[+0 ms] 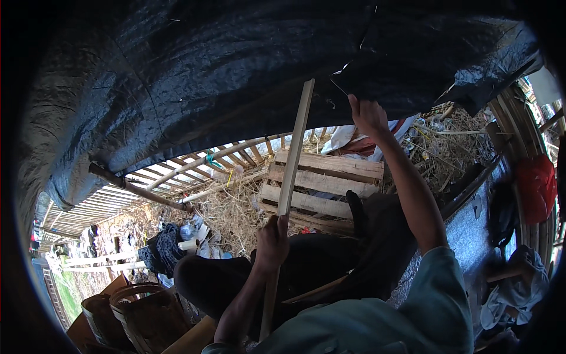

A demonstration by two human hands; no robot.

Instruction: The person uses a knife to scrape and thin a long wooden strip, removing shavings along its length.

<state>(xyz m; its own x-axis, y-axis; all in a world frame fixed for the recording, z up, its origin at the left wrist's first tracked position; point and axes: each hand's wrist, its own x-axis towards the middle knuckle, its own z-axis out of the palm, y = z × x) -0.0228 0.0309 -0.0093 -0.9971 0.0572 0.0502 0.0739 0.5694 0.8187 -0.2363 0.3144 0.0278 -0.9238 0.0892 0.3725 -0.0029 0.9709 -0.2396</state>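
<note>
My left hand (272, 243) is wrapped round a long, pale, split bamboo strip (296, 141). The strip stands almost upright, leaning a little right at its top, and its lower end runs down past my left forearm. My right hand (369, 118) is raised at the far right of the strip, apart from it, with its fingers closed. A thin dark line with a bright edge reaches from near its thumb up toward the black sheet; whether it is a blade in my grip or a mark on the sheet, I cannot tell.
A black plastic sheet (194, 76) hangs low overhead. Beyond my legs lies a slatted wooden pallet (330, 177) amid straw (230, 203). A slatted bamboo fence (177, 171) runs along the left. Woven baskets (147, 312) stand at lower left; a red bag (535, 187) hangs at right.
</note>
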